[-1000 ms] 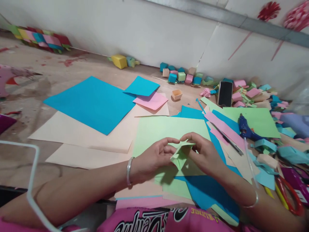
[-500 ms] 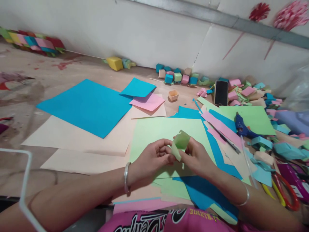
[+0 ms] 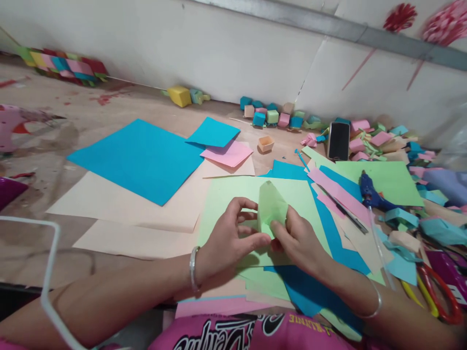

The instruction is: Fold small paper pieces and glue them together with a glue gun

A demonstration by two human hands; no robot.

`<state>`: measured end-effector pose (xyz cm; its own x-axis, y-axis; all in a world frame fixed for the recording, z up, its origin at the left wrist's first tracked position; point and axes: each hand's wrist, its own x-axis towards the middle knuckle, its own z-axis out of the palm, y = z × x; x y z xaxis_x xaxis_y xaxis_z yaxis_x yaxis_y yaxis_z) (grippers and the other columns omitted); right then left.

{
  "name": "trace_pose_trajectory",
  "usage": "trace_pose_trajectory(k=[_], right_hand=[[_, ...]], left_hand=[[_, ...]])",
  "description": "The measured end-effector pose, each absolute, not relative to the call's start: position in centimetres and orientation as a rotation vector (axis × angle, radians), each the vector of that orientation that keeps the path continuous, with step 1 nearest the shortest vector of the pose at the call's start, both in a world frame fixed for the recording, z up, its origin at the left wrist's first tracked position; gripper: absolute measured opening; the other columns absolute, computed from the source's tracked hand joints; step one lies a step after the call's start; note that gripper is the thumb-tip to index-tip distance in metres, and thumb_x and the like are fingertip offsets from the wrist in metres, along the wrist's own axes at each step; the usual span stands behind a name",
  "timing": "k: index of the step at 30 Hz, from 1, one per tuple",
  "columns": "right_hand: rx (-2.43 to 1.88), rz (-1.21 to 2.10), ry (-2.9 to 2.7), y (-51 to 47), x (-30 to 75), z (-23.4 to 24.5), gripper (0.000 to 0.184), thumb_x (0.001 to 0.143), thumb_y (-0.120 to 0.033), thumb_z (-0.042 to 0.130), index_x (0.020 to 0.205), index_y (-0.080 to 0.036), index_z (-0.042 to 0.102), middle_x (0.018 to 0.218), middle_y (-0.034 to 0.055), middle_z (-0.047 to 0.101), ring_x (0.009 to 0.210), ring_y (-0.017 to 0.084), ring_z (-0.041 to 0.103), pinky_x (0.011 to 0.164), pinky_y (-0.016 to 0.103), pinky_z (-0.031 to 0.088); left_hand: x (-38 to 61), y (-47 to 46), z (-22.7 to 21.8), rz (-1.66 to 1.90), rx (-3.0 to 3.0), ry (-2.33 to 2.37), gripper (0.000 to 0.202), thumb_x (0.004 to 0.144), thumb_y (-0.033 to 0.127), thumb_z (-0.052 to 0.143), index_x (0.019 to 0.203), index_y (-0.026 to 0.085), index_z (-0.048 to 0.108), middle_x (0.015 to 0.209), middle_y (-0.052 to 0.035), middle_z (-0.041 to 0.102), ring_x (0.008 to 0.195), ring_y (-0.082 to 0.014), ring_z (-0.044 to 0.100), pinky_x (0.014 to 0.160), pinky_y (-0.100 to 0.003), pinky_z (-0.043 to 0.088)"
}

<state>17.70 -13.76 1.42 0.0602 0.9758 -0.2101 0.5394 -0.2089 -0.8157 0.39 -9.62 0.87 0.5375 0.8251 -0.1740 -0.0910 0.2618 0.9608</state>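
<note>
A folded piece of light green paper (image 3: 272,204) stands up between my hands, its top coming to a blunt point. My right hand (image 3: 301,238) pinches it along the lower right side, thumb in front. On its other side, my left hand (image 3: 239,233) has its fingers apart and curved around the paper's left edge. The left thumb tip is close to the bottom of the paper; whether it touches, I cannot tell. Beneath both hands lies a larger light green sheet (image 3: 222,204), over blue paper (image 3: 310,287).
Blue sheets (image 3: 142,160), a pink sheet (image 3: 231,153) and cream sheets (image 3: 83,199) spread leftward. A small peach paper box (image 3: 266,144) sits beyond. Rightward are a phone (image 3: 339,141), a blue glue gun (image 3: 369,188), scissors (image 3: 440,291) and heaped paper pieces (image 3: 401,218).
The green folded paper has turned upright, showing a flatter, taller face. My left fingers have spread away from it, while my right hand keeps its pinch. The view has shifted slightly.
</note>
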Motion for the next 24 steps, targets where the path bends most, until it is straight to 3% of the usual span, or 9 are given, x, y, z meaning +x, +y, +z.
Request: trace_pose_trajectory(k=[5, 8, 11, 14, 19, 24], right_hand=[[-1.878, 0.870, -1.746, -14.0, 17.7, 1.5, 0.016, 0.090, -0.036, 0.045, 0.092, -0.020, 0.045, 0.061, 0.0003, 0.061, 0.051, 0.016, 0.055, 0.049, 0.026, 0.033], [-1.896, 0.725, -1.747, -14.0, 17.7, 1.4, 0.024, 0.087, -0.041, 0.051, 0.097, -0.020, 0.043, 0.060, -0.0023, 0.058, 0.050, 0.016, 0.052, 0.048, 0.025, 0.032], [-1.783, 0.654, -1.636, -14.1, 17.7, 1.2, 0.029, 0.084, -0.035, 0.057, 0.103, -0.022, 0.040, 0.066, -0.0047, 0.059, 0.054, 0.013, 0.055, 0.051, 0.023, 0.038], [-1.738, 0.570, -1.628, -14.2, 17.8, 1.1, 0.019, 0.083, -0.027, 0.056, 0.094, -0.023, 0.041, 0.066, -0.0055, 0.056, 0.056, 0.012, 0.055, 0.052, 0.021, 0.039], [-1.709, 0.390, -1.704, -13.9, 18.2, 0.6, 0.011, 0.084, -0.018, 0.052, 0.081, -0.023, 0.042, 0.063, -0.0058, 0.050, 0.052, 0.010, 0.048, 0.051, 0.022, 0.038], [-1.497, 0.287, -1.861, -13.4, 18.4, 0.3, 0.008, 0.086, -0.014, 0.052, 0.090, -0.020, 0.055, 0.086, 0.0029, 0.065, 0.077, 0.015, 0.061, 0.070, 0.026, 0.048]], left_hand=[[1.0, -9.9, 1.0, 0.751, 1.058, 0.783, 0.027, 0.082, 0.023, 0.067, 0.097, 0.020, 0.044, 0.083, 0.0006, 0.059, 0.074, -0.0119, 0.061, 0.062, -0.022, 0.048], [1.1, -9.7, 1.0, 0.757, 1.047, 0.772, 0.023, 0.083, 0.022, 0.065, 0.094, 0.019, 0.045, 0.077, 0.0026, 0.058, 0.065, -0.0086, 0.058, 0.057, -0.019, 0.046], [1.0, -9.4, 1.0, 0.806, 1.066, 0.784, 0.025, 0.081, 0.020, 0.067, 0.097, 0.018, 0.048, 0.088, -0.0004, 0.059, 0.071, -0.0095, 0.060, 0.060, -0.021, 0.048], [1.0, -9.4, 0.9, 0.840, 1.062, 0.758, 0.027, 0.081, 0.019, 0.067, 0.102, 0.017, 0.051, 0.102, -0.0038, 0.059, 0.080, -0.0112, 0.062, 0.067, -0.023, 0.051], [1.1, -9.9, 0.4, 0.820, 1.059, 0.730, 0.025, 0.082, 0.016, 0.066, 0.104, 0.017, 0.053, 0.103, -0.0038, 0.059, 0.083, -0.0114, 0.061, 0.070, -0.022, 0.050], [1.0, -10.0, 0.0, 0.799, 1.111, 0.717, 0.026, 0.085, 0.016, 0.064, 0.108, 0.018, 0.053, 0.106, -0.0048, 0.059, 0.090, -0.0131, 0.061, 0.075, -0.024, 0.052]])
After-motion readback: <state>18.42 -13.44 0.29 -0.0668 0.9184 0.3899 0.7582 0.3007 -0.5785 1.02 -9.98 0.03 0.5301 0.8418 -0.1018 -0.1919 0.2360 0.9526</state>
